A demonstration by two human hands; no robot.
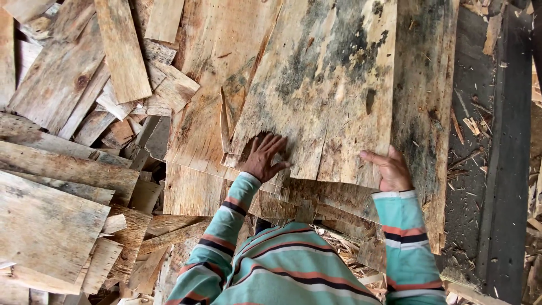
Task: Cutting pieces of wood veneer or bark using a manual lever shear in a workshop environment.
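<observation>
A large thin sheet of wood veneer, pale with dark mould stains and a torn near-left edge, lies on top of a stack of similar sheets. My left hand rests flat on its near-left part, fingers spread, beside the torn notch. My right hand grips the sheet's near-right edge, thumb on top and fingers curled under. Both arms wear a turquoise sleeve with orange and dark stripes.
A heap of broken veneer strips and offcuts fills the left side. A darker stained sheet lies under the right edge. A dark plank and floor littered with splinters run along the right.
</observation>
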